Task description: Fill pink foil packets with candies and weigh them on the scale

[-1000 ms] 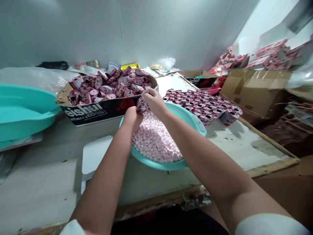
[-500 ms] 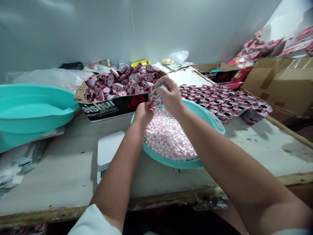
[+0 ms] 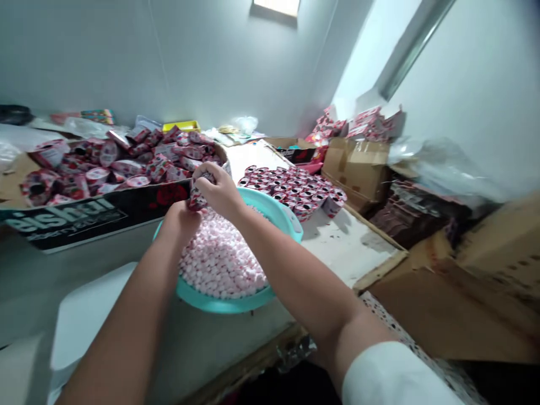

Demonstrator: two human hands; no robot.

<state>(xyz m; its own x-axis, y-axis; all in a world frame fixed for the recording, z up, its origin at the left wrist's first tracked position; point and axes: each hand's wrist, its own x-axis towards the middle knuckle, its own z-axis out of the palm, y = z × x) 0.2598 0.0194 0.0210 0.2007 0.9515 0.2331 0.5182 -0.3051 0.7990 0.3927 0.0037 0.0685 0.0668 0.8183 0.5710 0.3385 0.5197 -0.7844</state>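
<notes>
Both my hands are around one small red-and-white patterned container (image 3: 196, 194), above the back left part of a turquoise basin (image 3: 223, 305). My left hand (image 3: 183, 216) grips it from below and the left. From above and the right, my right hand (image 3: 215, 188) closes on it, its fingers curled at the top. Small pale pink and white pieces (image 3: 223, 259) fill the basin. Part of the container is hidden by my fingers.
A black-printed carton (image 3: 97, 216) of similar containers lies left of the basin. Rows of open-topped containers (image 3: 295, 191) stand at the right. A white scale (image 3: 90, 309) is at the front left. Cardboard boxes (image 3: 455, 298) lie beyond the table's right edge.
The view has swung right, so the basin and carton appear farther left and more boxes show at the right. Both hands still hold the container over the basin.
</notes>
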